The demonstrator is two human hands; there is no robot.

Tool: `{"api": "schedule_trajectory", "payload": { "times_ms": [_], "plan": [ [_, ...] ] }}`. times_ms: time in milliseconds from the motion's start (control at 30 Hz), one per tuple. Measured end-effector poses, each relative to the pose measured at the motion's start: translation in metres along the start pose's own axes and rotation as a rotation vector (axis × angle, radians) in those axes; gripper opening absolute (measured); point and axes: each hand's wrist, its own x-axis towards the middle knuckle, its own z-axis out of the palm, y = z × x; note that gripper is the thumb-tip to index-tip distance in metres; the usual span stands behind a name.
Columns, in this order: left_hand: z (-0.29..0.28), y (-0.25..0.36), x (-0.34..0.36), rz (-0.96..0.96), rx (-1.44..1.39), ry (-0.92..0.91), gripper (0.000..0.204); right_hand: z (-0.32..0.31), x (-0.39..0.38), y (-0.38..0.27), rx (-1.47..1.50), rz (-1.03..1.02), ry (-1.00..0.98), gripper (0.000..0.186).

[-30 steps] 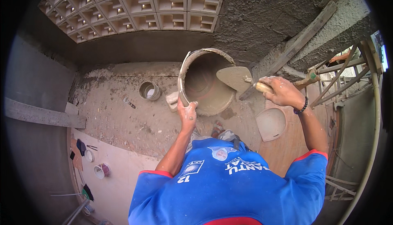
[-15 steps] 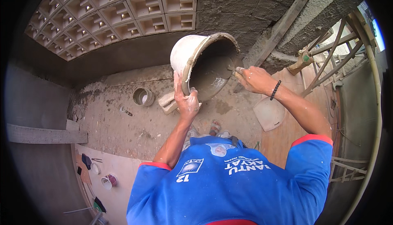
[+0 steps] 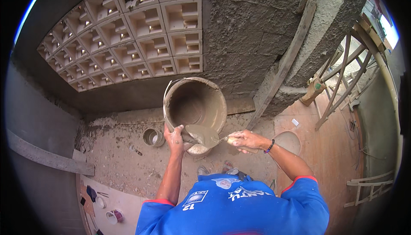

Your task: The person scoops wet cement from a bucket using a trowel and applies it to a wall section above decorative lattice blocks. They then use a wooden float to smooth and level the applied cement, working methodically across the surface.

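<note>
A mortar-smeared bucket (image 3: pixel 218 91) is tilted with its mouth facing me, and its wire handle shows at the left rim. My left hand (image 3: pixel 174 140) is closed at the bucket's near left rim. In my right hand (image 3: pixel 252 141) is a trowel (image 3: pixel 232 140), held by its pale handle. The trowel points left toward the near lip of the bucket. Wet grey mortar (image 3: pixel 203 135) lies there, hiding most of the blade. Part of a pale rounded object (image 3: pixel 199 150) shows under the bucket; I cannot tell what it is.
A small bucket (image 3: pixel 153 137) stands on the dirty floor at left. Ahead are a vent-block panel (image 3: pixel 141 42), rough wall (image 3: pixel 239 42) and leaning plank (image 3: pixel 284 66). A board (image 3: pixel 47 153) juts from the left wall. Wooden scaffolding (image 3: pixel 342 81) stands at right.
The bucket has turned its mouth toward me and come lower and left. The trowel has moved from inside the bucket to its near lip. My view has shifted upward.
</note>
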Motion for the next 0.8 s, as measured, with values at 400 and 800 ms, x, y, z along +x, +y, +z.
{"api": "schedule_trajectory", "payload": {
  "times_ms": [400, 800],
  "plan": [
    [-0.083, -0.027, 0.005, -0.009, -0.027, 0.293, 0.063, -0.082, -0.019, -0.172, 0.776, -0.754, 0.394, 0.037],
    [-0.157, -0.073, -0.057, -0.128, 0.098, 0.490, 0.068, -0.130, -0.079, -0.353, 0.138, -1.845, 1.395, 0.051]
  ]
}}
